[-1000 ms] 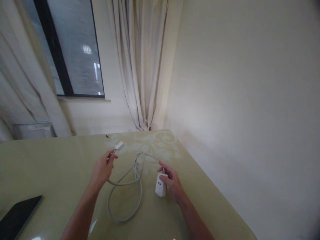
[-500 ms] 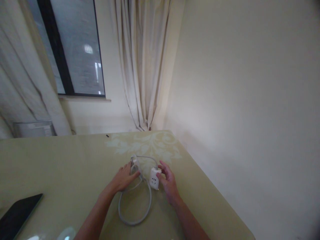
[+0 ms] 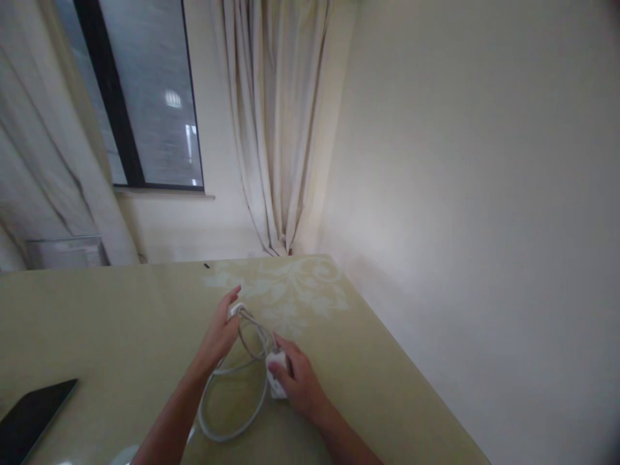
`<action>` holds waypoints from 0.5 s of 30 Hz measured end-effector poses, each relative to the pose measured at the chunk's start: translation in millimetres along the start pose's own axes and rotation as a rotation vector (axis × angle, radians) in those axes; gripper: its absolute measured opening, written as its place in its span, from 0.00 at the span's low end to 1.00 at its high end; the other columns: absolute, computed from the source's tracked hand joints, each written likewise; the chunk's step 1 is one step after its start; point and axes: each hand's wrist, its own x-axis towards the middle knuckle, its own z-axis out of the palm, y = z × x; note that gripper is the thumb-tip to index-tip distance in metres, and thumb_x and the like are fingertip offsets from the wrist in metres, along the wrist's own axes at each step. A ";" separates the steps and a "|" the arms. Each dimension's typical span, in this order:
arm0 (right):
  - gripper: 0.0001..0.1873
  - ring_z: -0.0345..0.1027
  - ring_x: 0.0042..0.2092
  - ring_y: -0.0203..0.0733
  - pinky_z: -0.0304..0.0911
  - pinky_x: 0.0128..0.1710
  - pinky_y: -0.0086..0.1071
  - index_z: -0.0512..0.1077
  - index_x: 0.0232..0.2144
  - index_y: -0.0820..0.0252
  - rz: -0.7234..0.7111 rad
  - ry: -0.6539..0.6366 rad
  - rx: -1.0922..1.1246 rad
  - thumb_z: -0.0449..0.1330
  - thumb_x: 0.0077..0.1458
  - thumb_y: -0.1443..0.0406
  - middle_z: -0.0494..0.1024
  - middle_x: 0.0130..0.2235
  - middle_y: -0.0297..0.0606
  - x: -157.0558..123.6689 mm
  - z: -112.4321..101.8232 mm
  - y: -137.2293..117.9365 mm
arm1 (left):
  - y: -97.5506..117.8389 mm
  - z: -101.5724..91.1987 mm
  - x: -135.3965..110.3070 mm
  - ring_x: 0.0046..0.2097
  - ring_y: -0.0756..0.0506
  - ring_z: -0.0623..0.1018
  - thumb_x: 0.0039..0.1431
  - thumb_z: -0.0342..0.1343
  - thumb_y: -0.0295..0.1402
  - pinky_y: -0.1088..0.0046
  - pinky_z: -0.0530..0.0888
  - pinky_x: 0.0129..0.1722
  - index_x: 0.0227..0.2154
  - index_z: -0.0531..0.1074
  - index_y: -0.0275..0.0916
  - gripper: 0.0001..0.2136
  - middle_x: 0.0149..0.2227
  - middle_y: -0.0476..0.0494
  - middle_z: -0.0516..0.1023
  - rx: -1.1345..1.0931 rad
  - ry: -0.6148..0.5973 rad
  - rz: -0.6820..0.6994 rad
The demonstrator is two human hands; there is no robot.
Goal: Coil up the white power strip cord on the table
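Left hand [image 3: 220, 332]: grip closed round plug [image 3: 236, 309]. Right hand [image 3: 303, 381]: grip pinching socket [image 3: 276, 387], thumb across face. Both over worktop [image 3: 145, 323], cord [image 3: 227, 438] looped between. Handled best, I'd judge, with plug held by body, loops loose, no tugging.

Cable [image 3: 223, 440] on table [image 3: 130, 323], socket block [image 3: 277, 390] right, flat device [image 3: 36, 418] far left, window [image 3: 150, 97] behind

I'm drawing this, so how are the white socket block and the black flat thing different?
The socket block is white; the flat thing is black. The block is chunky; the flat thing is thin. The right hand holds the block; no hand touches the flat thing. Both have straight edges.
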 end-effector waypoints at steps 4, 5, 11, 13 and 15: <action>0.46 0.60 0.67 0.53 0.55 0.68 0.49 0.46 0.75 0.53 -0.089 -0.176 -0.154 0.63 0.63 0.59 0.66 0.69 0.47 -2.9 14.0 -7.1 | 15.4 -6.3 -16.4 0.68 0.39 0.68 0.69 0.44 0.38 0.53 0.59 0.70 0.64 0.68 0.41 0.24 0.65 0.36 0.72 0.179 -0.057 0.192; 0.53 0.60 0.68 0.54 0.55 0.68 0.50 0.41 0.76 0.53 -0.099 -0.207 -0.164 0.66 0.60 0.60 0.65 0.69 0.48 -4.5 16.1 -6.9 | 8.9 -4.7 -22.9 0.68 0.37 0.69 0.69 0.46 0.41 0.51 0.58 0.70 0.63 0.71 0.42 0.23 0.64 0.36 0.73 0.288 -0.126 0.185; 0.45 0.68 0.61 0.55 0.63 0.64 0.48 0.54 0.73 0.53 -0.136 -0.177 -0.271 0.68 0.59 0.61 0.73 0.64 0.47 -14.8 15.7 -6.2 | -64.1 3.8 -60.0 0.71 0.37 0.63 0.72 0.41 0.39 0.45 0.62 0.67 0.68 0.65 0.48 0.25 0.69 0.40 0.67 0.519 -0.340 0.137; 0.33 0.71 0.59 0.53 0.66 0.61 0.46 0.64 0.68 0.51 -0.213 -0.166 -0.366 0.64 0.63 0.61 0.77 0.60 0.45 -14.9 14.7 -7.5 | -74.7 5.6 -71.5 0.72 0.37 0.62 0.73 0.38 0.38 0.45 0.63 0.67 0.70 0.63 0.45 0.26 0.70 0.37 0.65 0.524 -0.287 0.164; 0.27 0.71 0.59 0.51 0.67 0.59 0.45 0.66 0.67 0.50 -0.326 -0.164 -0.444 0.59 0.68 0.63 0.77 0.59 0.44 -14.4 15.2 -9.6 | -76.4 6.6 -85.2 0.72 0.36 0.62 0.73 0.38 0.39 0.46 0.63 0.67 0.69 0.63 0.42 0.26 0.70 0.34 0.65 0.526 -0.220 0.160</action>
